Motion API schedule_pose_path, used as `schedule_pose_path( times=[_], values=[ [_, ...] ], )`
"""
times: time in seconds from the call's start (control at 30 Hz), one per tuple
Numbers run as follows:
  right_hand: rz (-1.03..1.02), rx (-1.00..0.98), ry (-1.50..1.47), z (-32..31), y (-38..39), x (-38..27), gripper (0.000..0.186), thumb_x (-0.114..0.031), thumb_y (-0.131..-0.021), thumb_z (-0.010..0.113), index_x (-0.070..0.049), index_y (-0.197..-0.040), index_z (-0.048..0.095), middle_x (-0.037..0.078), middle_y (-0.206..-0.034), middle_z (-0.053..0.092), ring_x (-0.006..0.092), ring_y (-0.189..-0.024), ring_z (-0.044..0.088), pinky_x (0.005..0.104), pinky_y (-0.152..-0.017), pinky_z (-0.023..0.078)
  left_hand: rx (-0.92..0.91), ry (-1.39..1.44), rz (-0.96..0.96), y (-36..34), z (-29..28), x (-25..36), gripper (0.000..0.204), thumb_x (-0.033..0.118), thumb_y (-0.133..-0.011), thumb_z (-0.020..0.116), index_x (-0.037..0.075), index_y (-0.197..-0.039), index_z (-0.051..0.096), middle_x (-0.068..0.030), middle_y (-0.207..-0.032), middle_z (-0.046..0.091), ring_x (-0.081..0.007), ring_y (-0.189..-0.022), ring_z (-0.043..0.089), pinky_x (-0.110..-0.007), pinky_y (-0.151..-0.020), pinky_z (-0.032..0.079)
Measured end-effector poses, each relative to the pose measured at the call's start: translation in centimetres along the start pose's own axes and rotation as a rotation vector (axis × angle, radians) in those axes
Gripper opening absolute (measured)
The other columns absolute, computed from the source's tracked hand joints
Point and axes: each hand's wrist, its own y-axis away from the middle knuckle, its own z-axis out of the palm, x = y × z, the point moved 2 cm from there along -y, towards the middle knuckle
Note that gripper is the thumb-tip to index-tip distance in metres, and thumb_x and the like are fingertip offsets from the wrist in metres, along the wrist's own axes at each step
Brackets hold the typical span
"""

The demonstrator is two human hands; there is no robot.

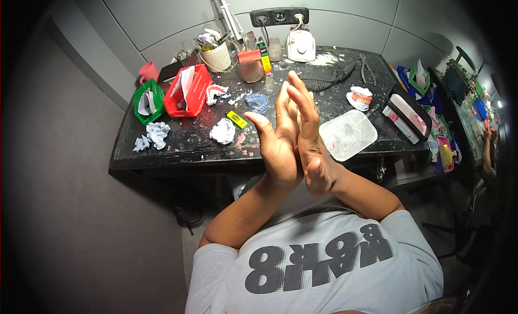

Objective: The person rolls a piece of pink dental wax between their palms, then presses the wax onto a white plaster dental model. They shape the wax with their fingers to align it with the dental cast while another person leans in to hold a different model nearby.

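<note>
Left hand (279,147): open, fingers extended, palm meeting right hand (313,144) | right hand: open likewise | lighter (236,119): on bench (186,144), left of hands | blue mould (257,102): behind lighter | white plate (349,134): on bench, right of hands

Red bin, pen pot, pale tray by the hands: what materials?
Red bin: probably moulded plastic, semi-gloss; even colour, crisp edges.
Pen pot: off-white, textured; weave-like pattern, so woven fibre or moulded plastic, can't tell.
Pale tray: likely plastic, dull and scuffed; cloudy surface, rounded corners.
</note>
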Motion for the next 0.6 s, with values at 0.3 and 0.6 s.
schedule_pose_path(
  times=[0.3,0.6],
  values=[
    [0.025,-0.058,0.020,-0.4,0.2,-0.2,0.102,-0.075,-0.101,0.023,0.003,-0.166,0.019,0.036,-0.172,0.009,0.0492,-0.163,0.004,0.0675,-0.124,-0.006,0.079,0.072,-0.030,0.1,-0.2,0.5,0.117,0.091,-0.095,0.011,0.002,-0.170,0.005,-0.0165,-0.178,0.007,-0.0333,-0.164,0.008,-0.047,-0.132,0.007],
    [0.123,-0.116,-0.015,-0.4,0.8,0.3,0.111,-0.084,-0.097,0.016,0.000,-0.169,0.011,0.032,-0.175,-0.001,0.0467,-0.163,-0.004,0.0654,-0.124,-0.010,0.108,0.048,-0.018,-0.2,-0.1,1.7,0.118,0.094,-0.091,0.008,0.008,-0.171,0.008,-0.0197,-0.178,0.005,-0.0336,-0.165,0.002,-0.047,-0.132,0.002]
  ],
)
